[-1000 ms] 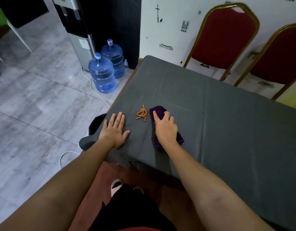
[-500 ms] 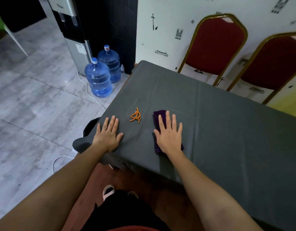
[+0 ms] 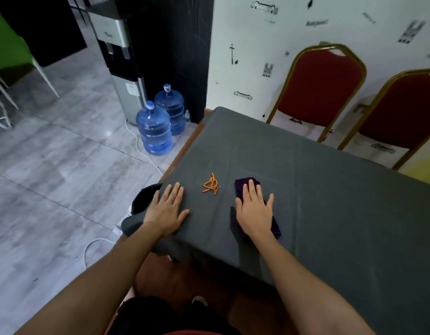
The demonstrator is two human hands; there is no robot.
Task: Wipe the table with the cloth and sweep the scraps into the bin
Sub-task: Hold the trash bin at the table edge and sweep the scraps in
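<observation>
cloth (image 3: 245,187): dark purple, plain
scraps (image 3: 211,184): bright orange
table (image 3: 330,201): dark grey cover, plain; brown wood edge
bin (image 3: 142,198): black
water jugs (image 3: 154,131): blue, see-through, white caps
chairs (image 3: 322,85): red padding, gold frames
wall (image 3: 269,32): white with small black printed motifs
floor (image 3: 64,165): grey marbled tile
dispenser (image 3: 119,56): silver and black

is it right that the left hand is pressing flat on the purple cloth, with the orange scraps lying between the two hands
Not quite. The head view shows the right hand flat on the purple cloth; the left hand rests on the bare table. The orange scraps do lie between the hands.
</observation>
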